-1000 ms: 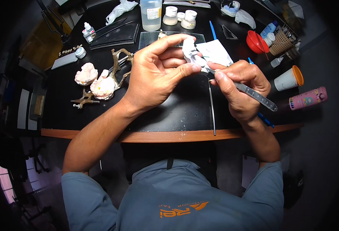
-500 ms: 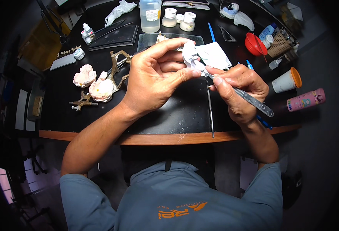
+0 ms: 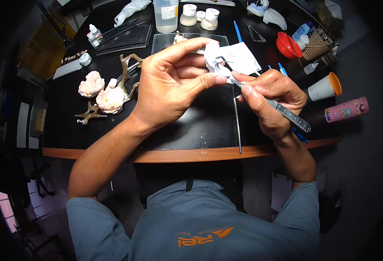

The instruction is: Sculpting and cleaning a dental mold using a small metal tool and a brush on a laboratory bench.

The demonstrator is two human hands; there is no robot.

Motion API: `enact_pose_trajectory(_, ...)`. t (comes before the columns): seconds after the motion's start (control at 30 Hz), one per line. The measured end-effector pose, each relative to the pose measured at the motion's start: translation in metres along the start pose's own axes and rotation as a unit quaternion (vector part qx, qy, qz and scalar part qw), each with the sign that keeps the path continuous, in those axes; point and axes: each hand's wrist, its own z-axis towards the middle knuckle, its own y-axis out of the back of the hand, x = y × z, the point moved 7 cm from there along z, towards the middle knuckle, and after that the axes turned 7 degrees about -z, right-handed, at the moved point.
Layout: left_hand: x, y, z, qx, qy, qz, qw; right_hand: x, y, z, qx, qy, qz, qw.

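My left hand [image 3: 165, 87] is raised over the middle of the table. Its thumb and fingers pinch a crumpled white tissue [image 3: 212, 58]. My right hand [image 3: 278, 98] grips a flat metal hand tool [image 3: 290, 116] with a ridged grip and a rounded end. The tool's narrow front end meets the lower edge of the tissue, beside my left thumb. Whether anything small sits at that tip is hidden. Beneath the hands, a thin metal probe [image 3: 237, 126] lies on the table. Behind the tissue there is a folded white paper pad [image 3: 243, 58].
Pink-white dental casts [image 3: 111, 100] and a brass-coloured articulator [image 3: 126, 74] stand at left. A clear bottle [image 3: 166, 17] and white-lidded jars [image 3: 209, 19] are at the back. At right are a red bowl [image 3: 287, 45], an orange-rimmed cup [image 3: 324, 87] and a pink can [image 3: 347, 109].
The table and its things sit slightly higher and farther left in the picture. My left hand has shifted a little left. Both hands keep their grips, and the tool stays at the tissue.
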Motion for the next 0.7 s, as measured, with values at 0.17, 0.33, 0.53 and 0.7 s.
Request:
enact_pose_trajectory(0.17, 0.0005, -0.0014, 0.0005, 0.01, 0.007, -0.001, 1.0, -0.0001, 0.0008, -0.0015, -0.002, -0.003, 0.002, 1.0)
enact_pose_trajectory(0.33, 0.0036, 0.0015, 0.0005, 0.021, 0.01, -0.007, 1.0, -0.0029, 0.0003, -0.0006, -0.007, 0.004, 0.042, 0.999)
enact_pose_trajectory(0.53, 0.0024, 0.0001, 0.0014, 0.03, 0.009, 0.01, 0.999, -0.0045, 0.0028, -0.0006, 0.001, 0.0, 0.047, 0.999)
enact_pose_trajectory(0.7, 0.0027, 0.0004, -0.0002, 0.019, -0.004, 0.01, 1.0, -0.0065, 0.0024, -0.0023, -0.006, -0.002, 0.056, 0.998)
